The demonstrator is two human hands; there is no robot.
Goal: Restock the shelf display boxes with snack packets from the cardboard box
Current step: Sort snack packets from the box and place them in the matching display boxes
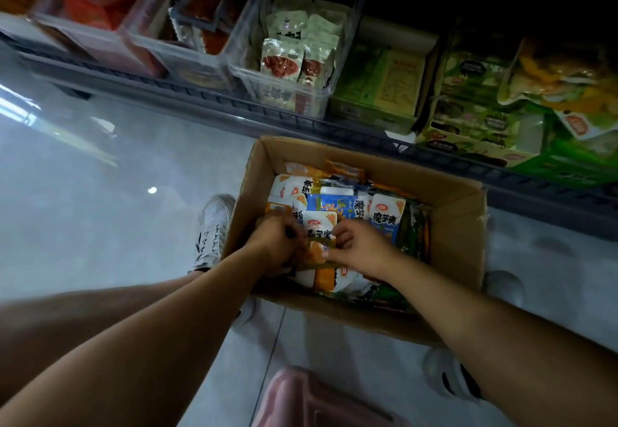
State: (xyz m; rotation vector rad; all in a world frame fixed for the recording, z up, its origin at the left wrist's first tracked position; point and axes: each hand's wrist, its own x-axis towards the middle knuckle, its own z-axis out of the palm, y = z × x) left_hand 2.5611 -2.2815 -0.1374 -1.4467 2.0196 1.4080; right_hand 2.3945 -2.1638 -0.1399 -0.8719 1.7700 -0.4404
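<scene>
Two hands, mine, both down in the box (458, 226) on the floor (100, 209).

Left hand (274, 242): fingers curled on the left edge of an orange-and-white packet (319, 237).

Right hand (357, 249): pinching the same packet's right edge.

Box contents: other packets (384, 215) in white, blue, orange and green, lying loose.

Shelf (200, 95), just beyond the box: clear bin (357, 18) holding white packets; green display boxes (371, 115) to its right.

White shoe (214, 226): just beside the box's left wall.
</scene>
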